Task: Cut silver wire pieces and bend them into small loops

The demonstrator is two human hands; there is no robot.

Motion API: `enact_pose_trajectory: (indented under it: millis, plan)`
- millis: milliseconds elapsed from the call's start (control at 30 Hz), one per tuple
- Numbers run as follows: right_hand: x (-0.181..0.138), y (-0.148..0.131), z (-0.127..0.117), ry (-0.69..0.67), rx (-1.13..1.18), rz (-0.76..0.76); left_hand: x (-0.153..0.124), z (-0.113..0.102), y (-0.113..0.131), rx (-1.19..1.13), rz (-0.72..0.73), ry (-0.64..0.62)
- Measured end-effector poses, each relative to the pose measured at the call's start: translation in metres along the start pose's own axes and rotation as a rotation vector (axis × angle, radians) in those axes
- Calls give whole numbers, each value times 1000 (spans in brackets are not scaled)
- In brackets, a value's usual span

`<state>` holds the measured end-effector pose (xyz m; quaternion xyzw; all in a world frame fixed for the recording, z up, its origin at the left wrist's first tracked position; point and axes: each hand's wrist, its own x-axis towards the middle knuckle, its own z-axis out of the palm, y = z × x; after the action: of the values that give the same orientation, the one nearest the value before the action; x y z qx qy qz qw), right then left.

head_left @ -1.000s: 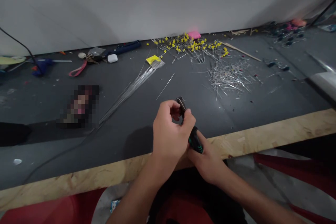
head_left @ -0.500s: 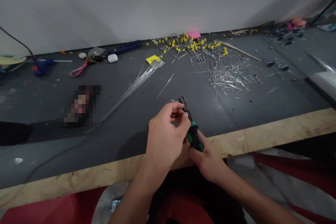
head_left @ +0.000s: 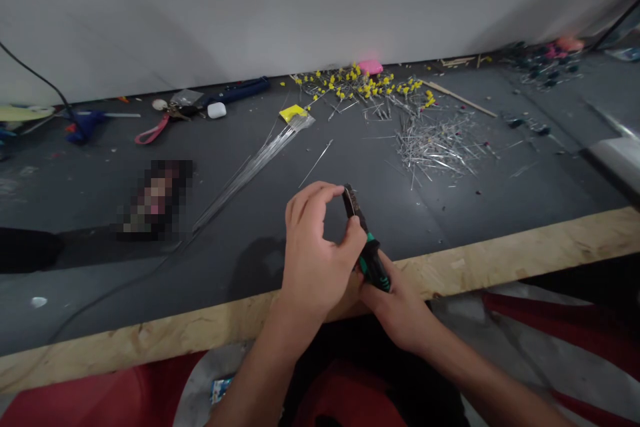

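Note:
My right hand (head_left: 395,307) is wrapped round the black and green handles of a pair of pliers (head_left: 373,260), whose dark jaws point away from me. Against the jaws lies a thin bent wire (head_left: 351,201). My left hand (head_left: 315,240) grips this wire, with the index fingertip by the jaw tip and the thumb lower down, a wide gap between them. Beyond the hands, a single twisted wire (head_left: 316,163) lies on the dark table. Farther right is a pile of short silvery wires (head_left: 437,147).
A bundle of long straight wires (head_left: 250,170) with a yellow tag (head_left: 293,113) lies left of centre. Yellow-tipped wires (head_left: 370,87) are heaped by the wall, near a wooden stick (head_left: 460,99). Keys, a white case (head_left: 217,110) and a blue glue gun (head_left: 85,127) lie left.
The fingers of my left hand have spread, the index finger stretching up to the jaw tip while the thumb stays low. The pliers remain in my right hand, almost unmoved.

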<state>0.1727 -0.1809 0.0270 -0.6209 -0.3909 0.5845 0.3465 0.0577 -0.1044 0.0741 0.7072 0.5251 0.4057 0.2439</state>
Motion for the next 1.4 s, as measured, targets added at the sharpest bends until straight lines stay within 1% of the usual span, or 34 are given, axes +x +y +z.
enact_pose_trajectory:
  millis: [167, 267, 367, 467, 567, 700, 767, 833, 1000, 1067, 1167, 1233, 1300, 1400]
  plan:
    - [-5, -7, -2, -33, -31, 23, 1, -2, -6, 8, 27, 88]
    - [-7, -7, -1, -52, -20, 18, 3, -4, -8, 26, 65, 100]
    - [-7, -5, 0, -40, -29, 8, 3, -3, -5, 26, 91, 118]
    - [-7, -2, 2, -27, -56, -12, 2, 1, 0, 31, 54, 160]
    - [-6, -3, 4, -21, -81, -18, 0, 6, 2, 19, -28, 182]
    - [-6, -4, 7, -10, -90, -11, -2, 9, 1, -46, -134, 158]
    - [-5, -3, 8, -5, -83, -15, -3, 9, 0, -55, -150, 142]
    - [-5, -1, 8, -8, -57, -10, -3, 9, 0, -37, -124, 135]
    - [-6, 0, 6, -24, 0, 6, 0, 6, -3, 1, 31, 114]
    - [-8, -3, 5, -43, 15, 16, 1, 4, -3, -30, 25, 79]
    - [-10, -10, 1, -76, 39, 54, 1, 1, -3, -82, -40, -4]
    - [-12, -14, -1, -88, 47, 83, 1, 0, -2, -94, -61, -35]
    - [-13, -18, -3, -99, 53, 105, 2, -1, -2, -86, -49, -41]
    - [-13, -21, -8, -118, 35, 108, 7, -6, -5, -33, 32, -50]
